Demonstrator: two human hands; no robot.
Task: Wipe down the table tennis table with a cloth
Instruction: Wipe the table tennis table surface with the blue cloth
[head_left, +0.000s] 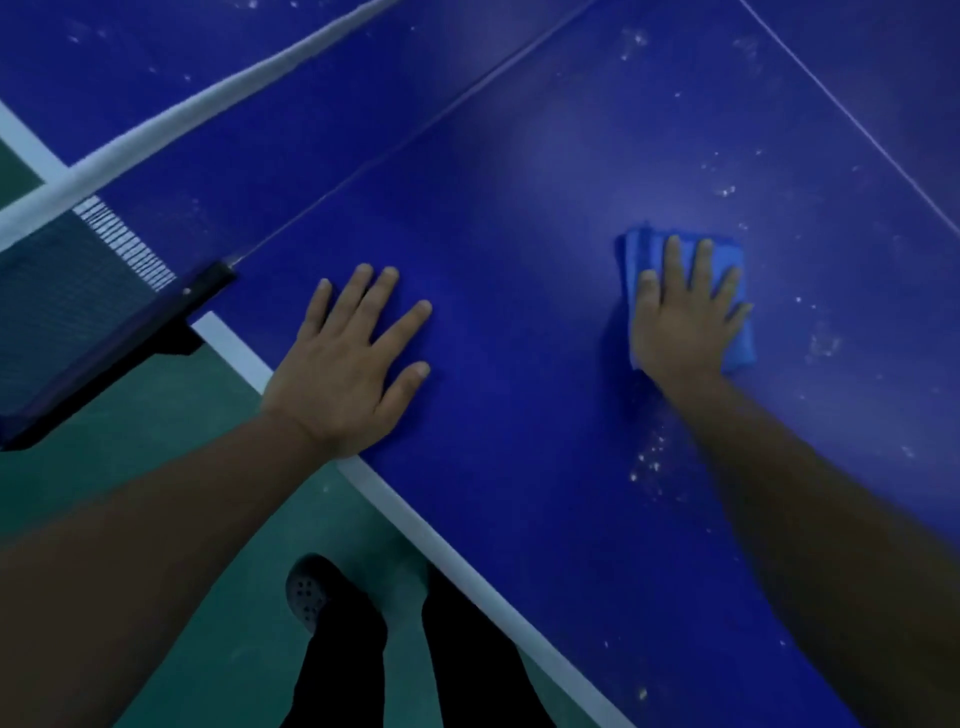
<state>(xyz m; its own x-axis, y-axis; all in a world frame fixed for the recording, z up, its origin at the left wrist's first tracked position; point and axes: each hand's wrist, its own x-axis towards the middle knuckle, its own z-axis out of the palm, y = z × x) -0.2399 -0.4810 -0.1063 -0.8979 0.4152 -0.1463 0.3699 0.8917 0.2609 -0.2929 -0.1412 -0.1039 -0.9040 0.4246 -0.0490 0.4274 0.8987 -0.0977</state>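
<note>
Head view, looking down over the near side edge of a blue table tennis table (519, 260). At the far left the net (67, 291) stands across the table, its white top band (208, 104) running up and to the right, and its dark clamp post (156, 322) grips the table's side edge and sticks out past it. Beyond the net the other half of the table shows, with a white line at its edge.

Just right of the clamp, the left hand (348, 364) lies flat on the table close to the white side edge, palm down, fingers straight and spread, holding nothing. Its wrist crosses the edge line and the forearm reaches back toward the lower left corner of the picture.

Below the edge, over the green floor (156, 467), a grey shoe with holes (306, 592) and dark trouser legs (467, 665) stand close to the table.

Further right, well in from the side edge, the right hand (680, 322) presses flat on a folded blue cloth (743, 338), fingers straight and slightly spread over it. The cloth lies on the table surface, showing past the fingertips and along both sides of the hand. The right forearm runs back toward the lower right corner.

White specks of dust (649, 462) dot the surface near the right wrist, around the cloth and toward the far right. A thin white line (852, 119) crosses the table at the upper right.
</note>
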